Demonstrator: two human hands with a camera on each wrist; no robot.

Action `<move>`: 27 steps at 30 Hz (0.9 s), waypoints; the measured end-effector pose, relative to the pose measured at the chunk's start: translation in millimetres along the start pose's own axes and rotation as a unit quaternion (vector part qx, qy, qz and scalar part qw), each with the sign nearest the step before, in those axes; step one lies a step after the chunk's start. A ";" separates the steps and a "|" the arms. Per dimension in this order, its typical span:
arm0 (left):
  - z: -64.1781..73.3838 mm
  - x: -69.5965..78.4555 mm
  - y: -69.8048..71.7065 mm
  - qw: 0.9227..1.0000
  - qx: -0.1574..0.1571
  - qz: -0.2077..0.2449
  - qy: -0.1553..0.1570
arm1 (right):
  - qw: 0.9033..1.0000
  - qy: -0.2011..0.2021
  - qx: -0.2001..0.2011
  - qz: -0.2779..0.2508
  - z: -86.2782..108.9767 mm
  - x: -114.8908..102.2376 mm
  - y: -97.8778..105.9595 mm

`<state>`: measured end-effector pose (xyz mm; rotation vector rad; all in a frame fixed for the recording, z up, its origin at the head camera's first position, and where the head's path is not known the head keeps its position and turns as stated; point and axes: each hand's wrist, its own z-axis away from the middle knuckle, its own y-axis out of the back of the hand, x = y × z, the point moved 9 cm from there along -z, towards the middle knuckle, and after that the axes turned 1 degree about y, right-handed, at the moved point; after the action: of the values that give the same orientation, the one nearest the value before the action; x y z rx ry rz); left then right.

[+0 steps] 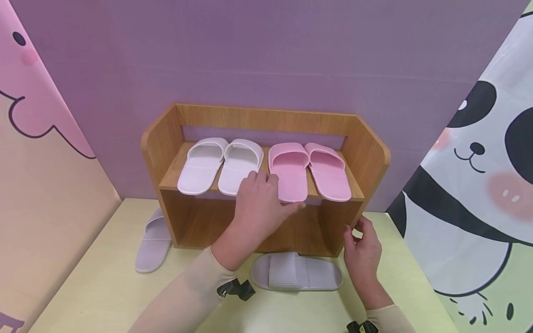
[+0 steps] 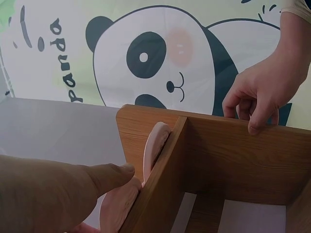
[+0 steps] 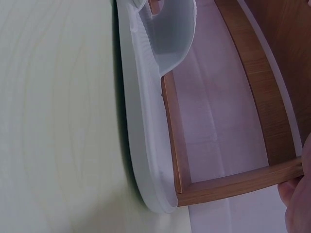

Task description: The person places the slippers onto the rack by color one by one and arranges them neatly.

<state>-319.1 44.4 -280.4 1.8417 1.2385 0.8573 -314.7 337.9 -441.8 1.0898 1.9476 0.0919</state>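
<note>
A wooden shoe rack point(image 1: 266, 118) stands against the back wall. On its upper shelf sit a white pair, the left white slipper point(image 1: 197, 173) and right white slipper point(image 1: 239, 162), and a pink pair, the left pink slipper point(image 1: 293, 178) and right pink slipper point(image 1: 331, 173). My left hand point(image 1: 258, 208) is in front of the shelf, overlapping the left pink slipper, its thumb stretched out to the right. In the left wrist view this thumb lies close over the pink slippers. My right hand point(image 1: 364, 254) grips the front edge of the rack's right side panel between thumb and fingers.
A pale lilac slipper point(image 1: 296, 272) lies sideways on the table point(image 1: 96, 286) before the rack. Another lilac slipper point(image 1: 154, 247) lies beside the rack's left side, partly hidden by it. A panda-print wall point(image 1: 479, 194) rises on the right.
</note>
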 end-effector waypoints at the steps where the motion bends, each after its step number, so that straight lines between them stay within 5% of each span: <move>1: 0.0 -0.4 0.2 1.000 0.002 0.001 0.002 | 1.000 0.003 0.001 0.002 -0.2 -0.1 -0.2; 13: 1.8 -3.5 1.8 1.000 0.009 0.018 0.007 | 1.000 0.021 0.015 0.006 -1.2 0.7 -0.1; 21: 13.5 -10.0 12.2 0.997 0.033 0.068 -0.017 | 1.000 0.019 0.017 0.000 -1.4 -0.6 1.6; 27: 31.9 -23.4 27.0 0.987 0.075 0.138 -0.046 | 1.000 0.019 0.019 -0.003 -2.6 -2.2 2.2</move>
<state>-287.5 8.7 -276.0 2.1849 1.0295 0.8316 -314.6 338.5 -437.8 1.1147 1.9942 0.0736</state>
